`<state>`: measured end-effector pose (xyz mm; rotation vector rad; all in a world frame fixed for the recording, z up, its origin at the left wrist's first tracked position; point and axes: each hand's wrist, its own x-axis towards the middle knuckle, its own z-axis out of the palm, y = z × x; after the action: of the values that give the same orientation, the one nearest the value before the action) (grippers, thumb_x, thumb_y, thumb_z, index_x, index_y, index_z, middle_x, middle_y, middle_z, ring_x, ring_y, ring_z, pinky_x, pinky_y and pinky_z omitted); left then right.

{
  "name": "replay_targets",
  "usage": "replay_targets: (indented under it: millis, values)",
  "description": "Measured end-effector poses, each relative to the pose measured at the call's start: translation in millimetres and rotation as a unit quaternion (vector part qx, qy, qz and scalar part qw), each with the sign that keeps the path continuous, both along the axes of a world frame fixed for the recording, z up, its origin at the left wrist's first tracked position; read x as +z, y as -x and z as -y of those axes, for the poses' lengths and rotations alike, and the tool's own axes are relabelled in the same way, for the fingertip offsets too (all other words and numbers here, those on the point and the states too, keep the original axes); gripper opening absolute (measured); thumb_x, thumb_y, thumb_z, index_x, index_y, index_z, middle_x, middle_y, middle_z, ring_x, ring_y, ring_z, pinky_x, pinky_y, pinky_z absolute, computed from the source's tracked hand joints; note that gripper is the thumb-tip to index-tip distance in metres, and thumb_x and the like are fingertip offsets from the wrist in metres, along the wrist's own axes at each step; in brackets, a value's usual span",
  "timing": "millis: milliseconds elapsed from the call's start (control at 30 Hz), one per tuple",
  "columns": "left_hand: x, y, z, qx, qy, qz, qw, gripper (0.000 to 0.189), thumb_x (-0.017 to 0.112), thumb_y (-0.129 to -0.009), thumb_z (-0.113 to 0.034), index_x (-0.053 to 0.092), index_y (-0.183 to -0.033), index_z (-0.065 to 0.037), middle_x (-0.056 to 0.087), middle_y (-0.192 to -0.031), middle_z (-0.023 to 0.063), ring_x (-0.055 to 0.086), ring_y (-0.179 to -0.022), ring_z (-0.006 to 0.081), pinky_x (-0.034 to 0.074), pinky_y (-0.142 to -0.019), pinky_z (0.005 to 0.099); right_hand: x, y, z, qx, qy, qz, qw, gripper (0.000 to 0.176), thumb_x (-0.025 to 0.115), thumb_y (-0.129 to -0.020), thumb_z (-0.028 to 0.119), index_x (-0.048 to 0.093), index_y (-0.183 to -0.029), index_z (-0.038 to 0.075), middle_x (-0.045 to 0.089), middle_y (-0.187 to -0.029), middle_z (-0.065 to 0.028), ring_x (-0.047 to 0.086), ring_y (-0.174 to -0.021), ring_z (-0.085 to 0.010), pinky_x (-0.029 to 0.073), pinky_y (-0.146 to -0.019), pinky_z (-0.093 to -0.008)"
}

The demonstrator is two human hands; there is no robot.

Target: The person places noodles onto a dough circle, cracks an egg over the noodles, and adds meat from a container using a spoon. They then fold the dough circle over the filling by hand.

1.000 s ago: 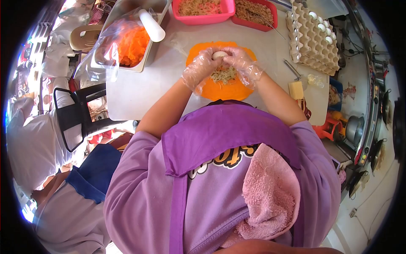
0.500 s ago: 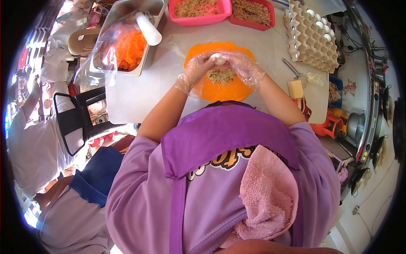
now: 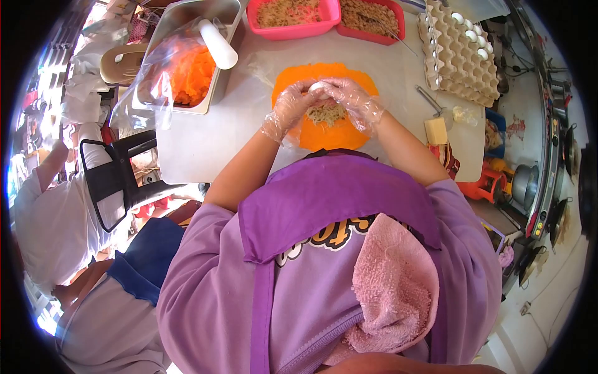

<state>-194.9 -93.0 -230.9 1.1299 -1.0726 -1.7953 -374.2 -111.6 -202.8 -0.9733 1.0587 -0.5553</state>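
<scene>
Both hands wear clear plastic gloves and meet over a flat orange sheet on the table. Between their fingertips is a white egg. My left hand holds it from the left side, and my right hand has its fingers on it from the right. Shredded pale filling lies on the sheet just below the egg, partly under the fingers.
A metal tray of orange dough, with a white-handled tool, stands upper left. Pink tubs are at the back. Egg cartons, cheese-like block and a metal tool lie right. Another person is at left.
Both hands have shifted slightly around the egg, which is still between them. At left, the other person's arm has moved a little.
</scene>
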Motion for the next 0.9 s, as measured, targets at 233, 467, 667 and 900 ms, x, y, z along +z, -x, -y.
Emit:
replay_targets:
  millis: [233, 467, 667, 900]
  values:
    - [32.5, 10.5, -3.6, -0.027, 0.049, 0.182, 0.982, 0.037, 0.060, -0.091, -0.022, 0.055, -0.119, 0.003, 0.064, -0.103, 0.0113, 0.061, -0.099, 0.0171, 0.049, -0.086, 0.0283, -20.1, 8.9, 7.3, 0.045, 0.035, -0.003, 0.998, 0.034, 0.060, -0.086, 0.013, 0.058, -0.117, -0.002, 0.063, -0.106, -0.0069, 0.059, -0.095, -0.0140, 0.049, -0.082, -0.0278]
    - [34.6, 14.6, -7.4, -0.077, 0.193, 0.266, 0.941, 0.027, 0.054, -0.088, -0.010, 0.058, -0.115, -0.004, 0.065, -0.098, 0.0166, 0.063, -0.093, 0.0280, 0.049, -0.081, 0.0361, -15.8, 8.4, 8.4, 0.097, 0.099, -0.140, 0.980, 0.040, 0.058, -0.082, 0.006, 0.056, -0.120, -0.004, 0.063, -0.107, -0.0085, 0.059, -0.098, -0.0147, 0.047, -0.088, -0.0282]
    - [25.5, 19.3, -9.7, -0.051, 0.244, 0.289, 0.924, 0.027, 0.054, -0.086, -0.009, 0.058, -0.112, -0.003, 0.064, -0.099, 0.0192, 0.063, -0.093, 0.0325, 0.049, -0.081, 0.0379, -24.6, 1.1, -0.2, 0.011, 0.131, -0.123, 0.984, 0.034, 0.061, -0.079, 0.009, 0.063, -0.111, 0.000, 0.067, -0.096, -0.0063, 0.061, -0.087, -0.0124, 0.049, -0.079, -0.0270]
    - [21.2, 24.2, -9.2, -0.036, 0.274, 0.329, 0.903, 0.025, 0.055, -0.086, -0.010, 0.059, -0.109, -0.003, 0.063, -0.098, 0.0207, 0.062, -0.093, 0.0362, 0.049, -0.080, 0.0407, -34.4, -5.0, -0.1, -0.010, 0.176, -0.182, 0.967, 0.038, 0.064, -0.078, 0.018, 0.063, -0.112, 0.002, 0.069, -0.096, -0.0119, 0.065, -0.088, -0.0175, 0.049, -0.078, -0.0292]
